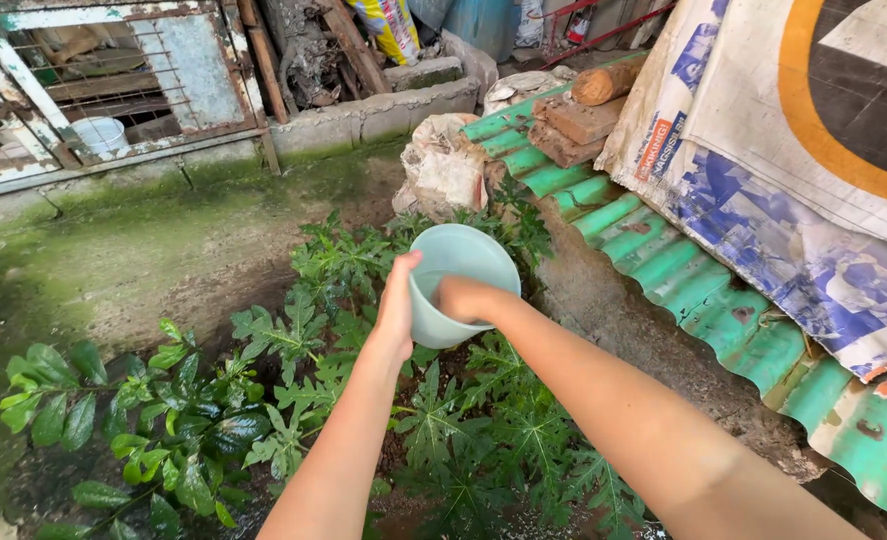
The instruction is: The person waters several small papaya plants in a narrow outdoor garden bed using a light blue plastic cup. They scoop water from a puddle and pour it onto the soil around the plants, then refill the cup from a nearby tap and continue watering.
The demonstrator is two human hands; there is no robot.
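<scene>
the pale green plastic bucket (460, 283) is held out at arm's length above a bed of young papaya seedlings (483, 440), tipped so its open mouth faces back toward the person. the left hand (397, 305) grips the bucket's left rim and wall, fingers wrapped over the edge. the right hand (466, 298) reaches over the near rim with its fingers down inside the bucket, curled; what they hold in there, if anything, cannot be told.

below and to the left grows a darker, glossy-leaved shrub (163, 420). to the right a green corrugated roofing sheet (663, 270) slopes down, with bricks (575, 128) on top and a printed tarpaulin (793, 170) draped over it. a mossy concrete floor (113, 250) stretches back to a rusty metal gate (113, 80).

the risk, as i judge it: the bucket hangs from one hand, so a wet rim could slip and drop onto the tender stems, or a sudden tilt could flatten them.
</scene>
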